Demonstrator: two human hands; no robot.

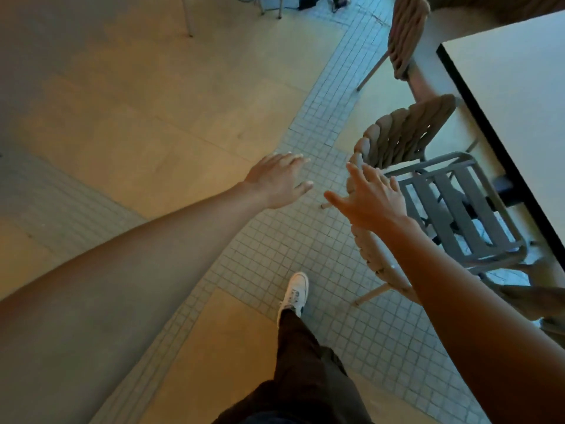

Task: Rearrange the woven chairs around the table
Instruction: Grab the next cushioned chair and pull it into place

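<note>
The nearest woven chair (371, 255), with a rounded back of thick beige woven cord and a grey slatted metal seat, stands at the long dark-edged side of the pale rectangular desk (519, 87), its seat facing the desk and its back toward the person. A second beige woven chair (406, 133) stands just beyond it along the same side, its back tilted, and a third woven chair back (406, 35) shows further up near the desk's far corner (only its back and one leg are in view).

The right hand (373, 200) reaches forward with fingers spread wide, palm down, over the top of the nearest chair's woven back; whether it touches the cord cannot be told. The left hand (279, 182) is stretched out beside it, well clear of the chair, fingers loosely extended and apart, holding nothing, above the floor.

Below, a white sneaker (295, 293) and a dark trouser leg (305, 362) step on a band of small pale square tiles (275, 255) that crosses larger tan floor slabs (137, 133). At the top edge, thin metal furniture legs (188, 16) and dark cables (308, 2) lie on the floor.
</note>
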